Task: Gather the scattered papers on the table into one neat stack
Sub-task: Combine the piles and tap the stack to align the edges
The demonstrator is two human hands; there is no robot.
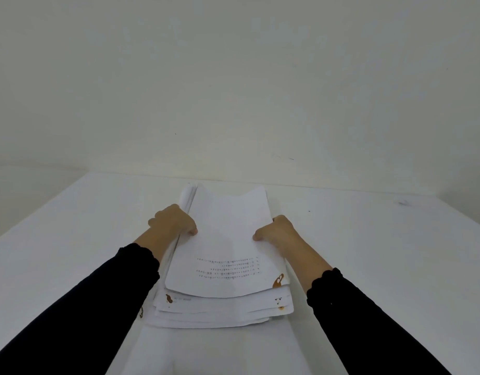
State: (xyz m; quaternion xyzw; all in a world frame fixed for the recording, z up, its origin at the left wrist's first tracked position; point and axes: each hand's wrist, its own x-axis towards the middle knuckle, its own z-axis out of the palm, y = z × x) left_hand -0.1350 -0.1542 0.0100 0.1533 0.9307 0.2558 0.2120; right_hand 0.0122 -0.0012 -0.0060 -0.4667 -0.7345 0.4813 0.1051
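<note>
Both hands [173,223] [276,231] on paper stack [225,239] edges (near ends uneven)

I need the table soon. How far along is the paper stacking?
Done: the papers sit in one pile; no loose sheets show on the table. In hand: the left hand and right hand grip the pile's sides. Left: squaring the near edges, which fan out unevenly.

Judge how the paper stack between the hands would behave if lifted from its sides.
The paper stack would probably sag: its top sheet already bows. Its stepped near edges suggest sheets could slip apart. The left hand and right hand clamp its sides, likely helping.
</note>
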